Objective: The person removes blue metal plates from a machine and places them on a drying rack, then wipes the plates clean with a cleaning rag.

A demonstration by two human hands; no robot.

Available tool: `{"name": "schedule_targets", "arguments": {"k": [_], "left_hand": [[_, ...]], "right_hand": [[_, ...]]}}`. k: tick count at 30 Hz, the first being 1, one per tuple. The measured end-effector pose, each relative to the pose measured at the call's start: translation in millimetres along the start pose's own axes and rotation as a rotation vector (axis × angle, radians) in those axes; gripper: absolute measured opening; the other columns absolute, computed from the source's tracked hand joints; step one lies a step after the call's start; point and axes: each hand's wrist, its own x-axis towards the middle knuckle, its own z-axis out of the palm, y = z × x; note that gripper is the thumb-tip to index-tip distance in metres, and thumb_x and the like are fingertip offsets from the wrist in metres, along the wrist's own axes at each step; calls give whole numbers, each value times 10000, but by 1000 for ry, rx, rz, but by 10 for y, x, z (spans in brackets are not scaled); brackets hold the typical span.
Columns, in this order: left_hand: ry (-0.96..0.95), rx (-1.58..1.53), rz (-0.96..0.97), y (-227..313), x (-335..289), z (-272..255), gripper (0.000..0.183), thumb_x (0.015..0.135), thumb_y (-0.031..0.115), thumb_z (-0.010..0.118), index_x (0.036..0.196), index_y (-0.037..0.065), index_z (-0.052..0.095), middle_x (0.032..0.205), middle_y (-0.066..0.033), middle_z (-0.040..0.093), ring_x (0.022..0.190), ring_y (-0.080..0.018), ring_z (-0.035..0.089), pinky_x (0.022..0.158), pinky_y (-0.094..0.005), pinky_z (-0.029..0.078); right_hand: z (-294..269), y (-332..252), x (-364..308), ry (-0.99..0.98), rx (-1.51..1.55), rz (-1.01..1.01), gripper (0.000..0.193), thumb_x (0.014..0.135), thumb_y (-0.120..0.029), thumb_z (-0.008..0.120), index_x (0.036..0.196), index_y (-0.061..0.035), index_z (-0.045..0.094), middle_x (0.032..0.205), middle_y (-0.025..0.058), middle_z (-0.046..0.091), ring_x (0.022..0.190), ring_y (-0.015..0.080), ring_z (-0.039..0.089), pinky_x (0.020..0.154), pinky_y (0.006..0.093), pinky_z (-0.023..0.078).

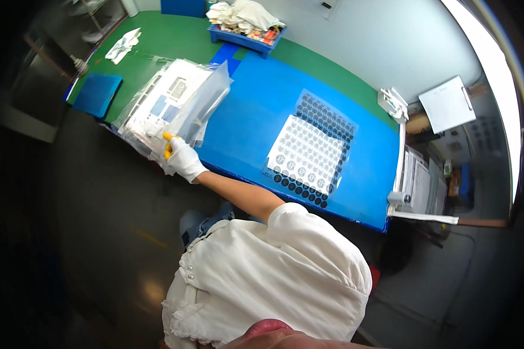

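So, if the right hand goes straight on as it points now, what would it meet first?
The right hand would most likely meet the plastic-wrapped stack of sheets, which lies right at its yellow-tipped fingers; whether they touch it is unclear from this view.

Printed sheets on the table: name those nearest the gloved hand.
The plastic-covered stack touched by the gloved hand; the white sheet with round prints lies farther right.

We could pass over the blue mat (pixel 244 128) between the plastic-sleeved sheets (pixel 162 109) and circle-printed sheets (pixel 310 152); the blue crate (pixel 240 41) blocks beyond.
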Motion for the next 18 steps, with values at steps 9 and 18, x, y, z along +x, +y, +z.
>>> {"name": "schedule_targets", "arguments": {"k": [9, 18], "left_hand": [[-17, 27, -37, -161, 914, -727, 506, 766, 451, 312, 725, 8, 554, 776, -188, 557, 748, -324, 530, 642, -388, 397], [665, -204, 182, 2097, 1227, -2933, 637, 626, 362, 603, 1112, 19, 377, 1021, -187, 480, 954, -304, 455, 795, -339, 376]], "right_hand": [[-437, -214, 454, -65, 95, 89, 330, 673, -45, 502, 1003, -29, 500, 660, 78, 507, 612, 151, 502, 580, 247, 414], [-2154, 489, -783, 777, 235, 636, 352, 705, -21, 496, 1056, -17, 465, 851, 75, 528, 663, 115, 500, 557, 205, 406]]}}
